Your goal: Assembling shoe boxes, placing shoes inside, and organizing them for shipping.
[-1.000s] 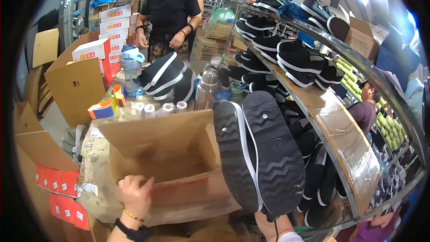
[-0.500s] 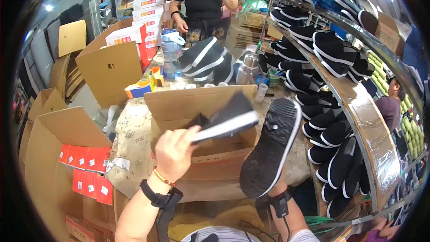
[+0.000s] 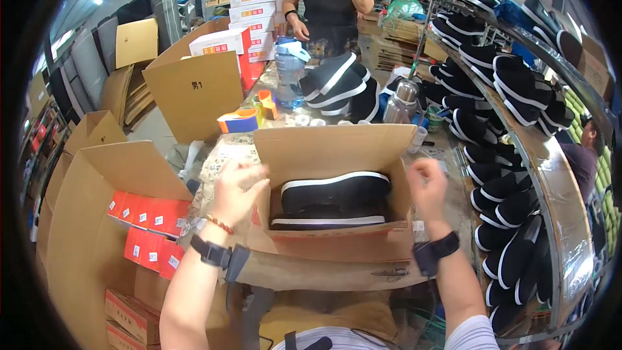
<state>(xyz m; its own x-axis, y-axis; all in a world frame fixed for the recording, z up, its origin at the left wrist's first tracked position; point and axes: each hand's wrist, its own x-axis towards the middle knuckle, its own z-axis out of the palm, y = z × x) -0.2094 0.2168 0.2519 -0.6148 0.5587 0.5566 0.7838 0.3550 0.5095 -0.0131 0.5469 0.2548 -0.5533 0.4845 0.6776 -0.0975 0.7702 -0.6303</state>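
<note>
Forearms (image 3: 188, 295) come in from lower edge, dark bands (image 3: 211, 252) on both wrists, striped sleeve (image 3: 473, 336) at right. Left hand (image 3: 238, 191) off the box's left side, thumb apart from bent fingers, grip loose and spread, nothing in it. Right hand (image 3: 427, 185) by the right side, fingers curled in, blurred; cannot tell if fingertips meet thumb, no item seen in it. Contact with the cardboard unclear for both. Box (image 3: 334, 149) sits between hands, flap up at far side. Two black shoes (image 3: 337, 196) with white-edged soles lie inside it on their sides, one behind the other, neither gripped. Left: big carton (image 3: 123, 175) with red boxes (image 3: 153, 246) inside. Right: rack (image 3: 562, 220) loaded with more black footwear. Farther along table: orange-and-blue tape dispenser (image 3: 238, 120), small white rolls (image 3: 302, 120), steel bottle (image 3: 401, 104), blue jug (image 3: 289, 78), and a shoe pile (image 3: 337, 85) between jug and bottle. Behind: white cartons (image 3: 253, 13) stacked, co-worker (image 3: 327, 0) in black top standing, one hand raised.
</note>
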